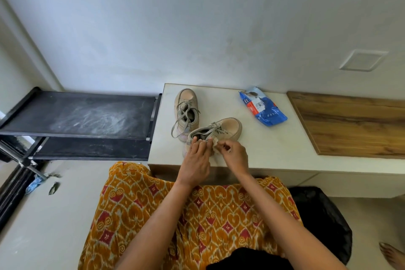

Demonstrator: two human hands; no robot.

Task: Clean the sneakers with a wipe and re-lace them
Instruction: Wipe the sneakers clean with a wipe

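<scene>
Two beige sneakers with grey laces stand on a white low cabinet top [274, 144]. The far sneaker [186, 103] points away, its laces loose and trailing. The near sneaker [228, 126] lies angled to the right, toe toward the wipes. My left hand [196, 160] rests on its heel and collar. My right hand [233, 154] pinches a small pale wipe [215, 146] against the sneaker's side by the heel. A blue wipes pack [263, 108] lies to the right of the shoes.
A black dusty shoe rack [87, 114] stands left of the cabinet. A wooden panel [355, 125] covers the cabinet's right part. A black bag [324, 221] sits on the floor at my right. Scraps [35, 184] lie on the floor at left.
</scene>
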